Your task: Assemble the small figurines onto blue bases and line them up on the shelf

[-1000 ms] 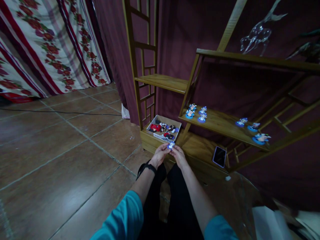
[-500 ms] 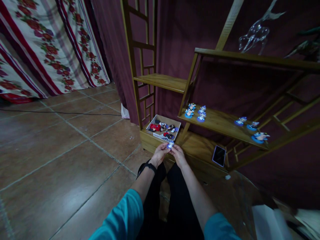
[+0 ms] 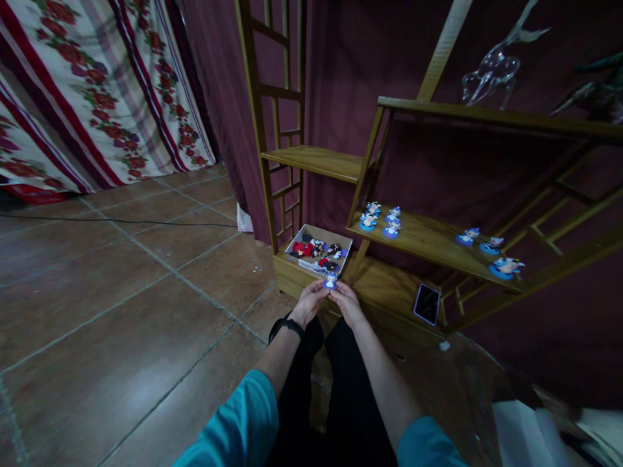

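Observation:
Between my fingertips a small white and purple figurine (image 3: 330, 281) stands upright on its purple base. My left hand (image 3: 310, 302) grips its left side, and my right hand (image 3: 347, 302) grips the right. Just beyond them a shallow open box (image 3: 348, 259) holds several red, black and white figurines (image 3: 328, 263). On the shelf (image 3: 423, 237) to the right, a group of figurines with blue and purple bases (image 3: 392, 227) stands at the left end. Three more figurines (image 3: 468, 236) are at its right end.
A tablet or phone with a dark screen (image 3: 427, 303) lies on the lowest board. Above, a clear glass deer (image 3: 492, 74) stands on the upper shelf (image 3: 487, 117). A wooden lattice frame (image 3: 265, 155) rises behind the box. White papers (image 3: 523, 431) lie at lower right; a black cable (image 3: 146, 221) crosses the tiled floor.
The figurine in my hands has turned a little and sits more upright, its front more toward me. Both hands keep hold of it in nearly the same place.

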A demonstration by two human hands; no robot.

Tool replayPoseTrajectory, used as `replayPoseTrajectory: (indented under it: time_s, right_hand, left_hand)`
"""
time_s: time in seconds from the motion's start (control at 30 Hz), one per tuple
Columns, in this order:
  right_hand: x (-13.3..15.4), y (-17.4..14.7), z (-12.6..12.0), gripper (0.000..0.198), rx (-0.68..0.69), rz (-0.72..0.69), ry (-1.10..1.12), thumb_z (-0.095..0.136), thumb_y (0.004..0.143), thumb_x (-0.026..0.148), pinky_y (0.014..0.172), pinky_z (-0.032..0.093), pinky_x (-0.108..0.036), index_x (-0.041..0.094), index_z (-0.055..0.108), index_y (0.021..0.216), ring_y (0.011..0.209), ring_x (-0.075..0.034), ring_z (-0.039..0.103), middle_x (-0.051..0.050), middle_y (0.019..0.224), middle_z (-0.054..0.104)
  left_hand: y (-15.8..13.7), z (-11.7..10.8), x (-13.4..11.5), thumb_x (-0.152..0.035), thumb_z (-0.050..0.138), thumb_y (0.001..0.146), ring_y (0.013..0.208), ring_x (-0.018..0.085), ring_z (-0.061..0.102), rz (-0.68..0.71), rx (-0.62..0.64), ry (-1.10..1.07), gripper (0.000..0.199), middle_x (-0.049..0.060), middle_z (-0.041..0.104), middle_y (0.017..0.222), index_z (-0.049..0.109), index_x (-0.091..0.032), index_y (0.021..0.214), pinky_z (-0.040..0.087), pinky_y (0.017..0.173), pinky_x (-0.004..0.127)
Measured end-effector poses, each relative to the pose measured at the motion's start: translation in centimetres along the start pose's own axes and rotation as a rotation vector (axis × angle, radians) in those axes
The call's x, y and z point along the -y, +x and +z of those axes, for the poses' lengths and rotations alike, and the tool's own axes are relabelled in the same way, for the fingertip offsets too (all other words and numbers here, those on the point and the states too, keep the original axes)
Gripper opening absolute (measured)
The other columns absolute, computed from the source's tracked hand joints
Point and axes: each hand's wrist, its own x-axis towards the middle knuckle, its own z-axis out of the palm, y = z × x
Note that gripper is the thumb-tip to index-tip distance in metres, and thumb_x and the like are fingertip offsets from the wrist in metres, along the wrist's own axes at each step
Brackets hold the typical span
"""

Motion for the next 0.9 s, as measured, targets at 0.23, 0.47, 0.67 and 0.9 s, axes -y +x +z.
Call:
replayPoseTrajectory:
  time_s: [0.23, 0.47, 0.67, 0.9]
  right_hand:
    - [-0.44, 0.39, -0.24, 0.042, -0.022, -0.017, -0.034, 0.070, 0.057, 0.024, 0.084, 0.045, -0.035, 0.021, 0.060, 0.098, 0.094, -0.019, 0.058, -0.004, 0.104, 0.063]
    - [-0.51, 0.51, -0.25, 0.041, -0.025, -0.040, -0.078, 0.069, 0.057, 0.024, 0.086, 0.044, -0.036, 0.021, 0.060, 0.097, 0.094, -0.020, 0.058, -0.004, 0.102, 0.064]
    - [-1.00, 0.96, -0.46, 0.046, -0.037, -0.031, -0.054, 0.071, 0.055, 0.024, 0.087, 0.043, -0.039, 0.020, 0.060, 0.099, 0.098, -0.022, 0.057, -0.005, 0.103, 0.064]
    - [-0.70, 0.77, -0.23, 0.045, -0.046, 0.009, -0.025, 0.072, 0.054, 0.021, 0.086, 0.045, -0.036, 0.019, 0.060, 0.098, 0.095, -0.021, 0.059, -0.005, 0.101, 0.065]
  left_hand:
    - [-0.25, 0.25, -0.16, -0.013, 0.077, 0.051, 0.082, 0.018, 0.060, -0.008, -0.003, 0.034, 0.045, 0.009, 0.067, 0.088, 0.065, -0.012, 0.095, 0.039, 0.082, 0.031]
    - [-0.22, 0.10, -0.15, -0.014, 0.077, 0.050, 0.080, 0.017, 0.060, -0.019, -0.042, 0.041, 0.045, 0.009, 0.068, 0.087, 0.066, -0.012, 0.094, 0.039, 0.082, 0.031]
    - [-0.05, -0.24, 0.11, -0.016, 0.078, 0.048, 0.080, 0.018, 0.059, 0.021, -0.043, 0.092, 0.046, 0.010, 0.068, 0.087, 0.067, -0.011, 0.092, 0.039, 0.082, 0.031]
    - [-0.10, -0.20, -0.17, -0.016, 0.077, 0.049, 0.073, 0.016, 0.058, 0.051, -0.059, 0.223, 0.042, 0.007, 0.068, 0.080, 0.068, -0.011, 0.089, 0.040, 0.078, 0.030]
